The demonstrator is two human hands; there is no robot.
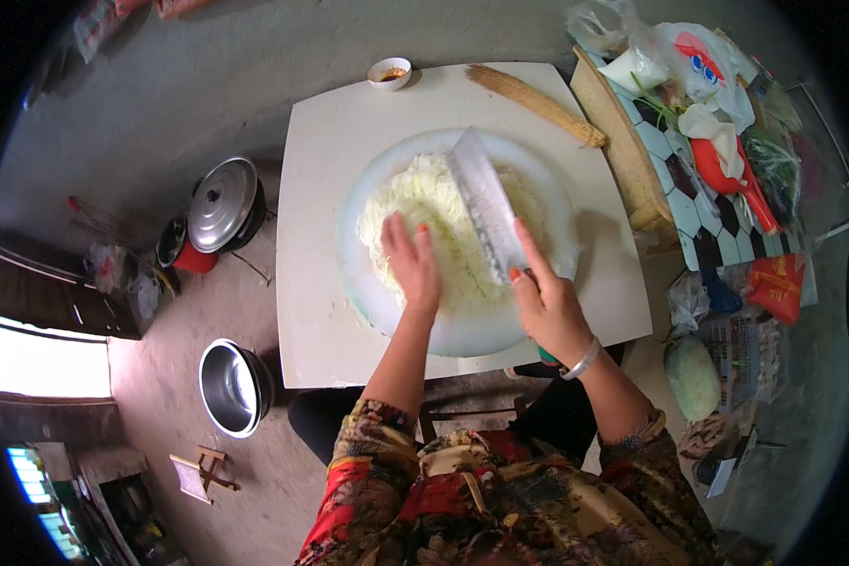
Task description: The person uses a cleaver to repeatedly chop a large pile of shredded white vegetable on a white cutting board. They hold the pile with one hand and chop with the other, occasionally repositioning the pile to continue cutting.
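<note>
A large round cutting board (453,339) lies on the white table, with a heap of finely chopped pale cabbage (417,180) spread over it. My right hand (553,301) grips the handle of a broad cleaver (484,201). Its blade slants up and to the left across the cabbage, with bits stuck along the lower part. Most of the handle is hidden in my fist. My left hand (414,265) rests flat on the left side of the heap, fingers extended and slightly blurred, holding nothing.
Behind the board on the table (318,212) are a small bowl (389,73) with reddish sauce and a straw whisk broom (538,102). A side table with a hexagon-patterned cover (654,141) carries bags and a red ladle (718,170). Basins (230,389) and a folding stool (201,475) stand left.
</note>
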